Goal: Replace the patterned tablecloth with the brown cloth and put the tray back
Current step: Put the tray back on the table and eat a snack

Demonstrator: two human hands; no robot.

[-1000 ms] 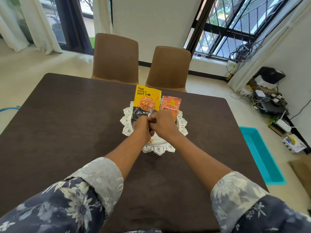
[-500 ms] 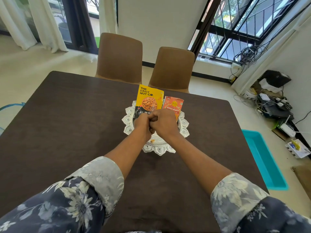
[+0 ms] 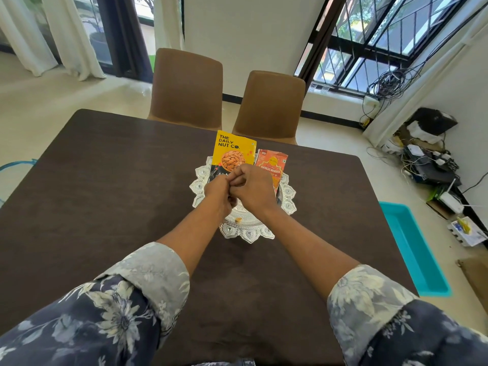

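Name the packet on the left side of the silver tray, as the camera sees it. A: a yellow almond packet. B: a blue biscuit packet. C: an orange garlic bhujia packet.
A: the yellow almond packet stands on the silver tray, to the left of the orange garlic bhujia packet.

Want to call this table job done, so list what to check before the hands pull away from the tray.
1. Brown cloth spread flat: ok where visible; sleeves hide the near edge.
2. No patterned cloth showing: ok.
3. Tray sits on the brown cloth: ok.
4. Almond packet and orange snack packet on the tray: ok.
5. Left hand and right hand hold nothing: cannot tell; they are pressed together over the tray.
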